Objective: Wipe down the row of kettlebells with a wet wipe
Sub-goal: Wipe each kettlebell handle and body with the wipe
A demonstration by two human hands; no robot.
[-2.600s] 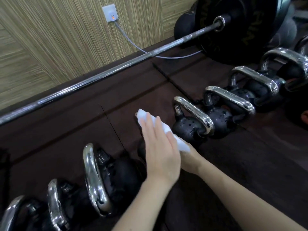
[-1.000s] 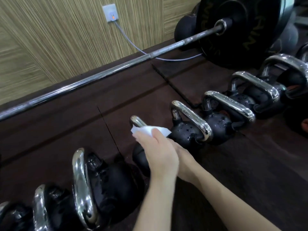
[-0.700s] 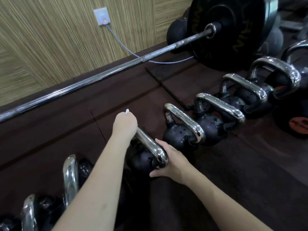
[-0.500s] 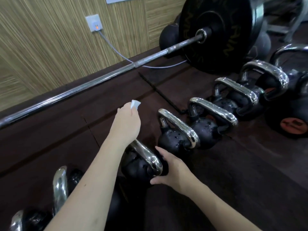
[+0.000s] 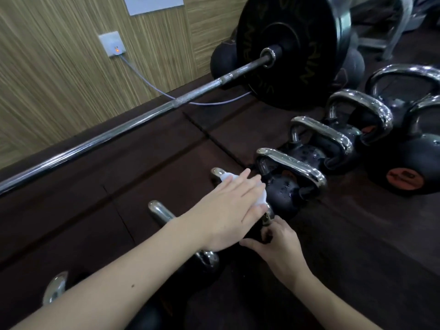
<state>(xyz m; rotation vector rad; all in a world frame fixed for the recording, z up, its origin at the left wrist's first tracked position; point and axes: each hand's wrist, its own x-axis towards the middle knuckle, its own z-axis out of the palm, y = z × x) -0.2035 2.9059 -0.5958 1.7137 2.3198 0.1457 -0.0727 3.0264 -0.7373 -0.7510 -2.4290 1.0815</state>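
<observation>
At the centre of the frame, the left hand [image 5: 228,210] lay flat with straight fingers, its grip open, pressing a white wet wipe [image 5: 258,195] onto the chrome handle [image 5: 217,172] of a black kettlebell, most of which was hidden beneath the hand. Only the handle's far end and a short stretch near the palm showed. Just below and to the right, the right hand [image 5: 276,244] had its fingers curled round the near side of that same kettlebell, its grip closed on the bell. Touching the wipe's right edge stood the next black kettlebell with water drops [image 5: 283,191], and the row of chrome-handled kettlebells [image 5: 331,136] ran on toward the upper right. Another chrome handle [image 5: 162,210] emerged under the left forearm at lower centre. All stood on the dark rubber floor [image 5: 142,163]. A long steel barbell [image 5: 119,132] crossed from the left edge to a black plate [image 5: 290,48] at upper right, before a wood-grain wall [image 5: 47,67] bearing a white socket [image 5: 113,44].
</observation>
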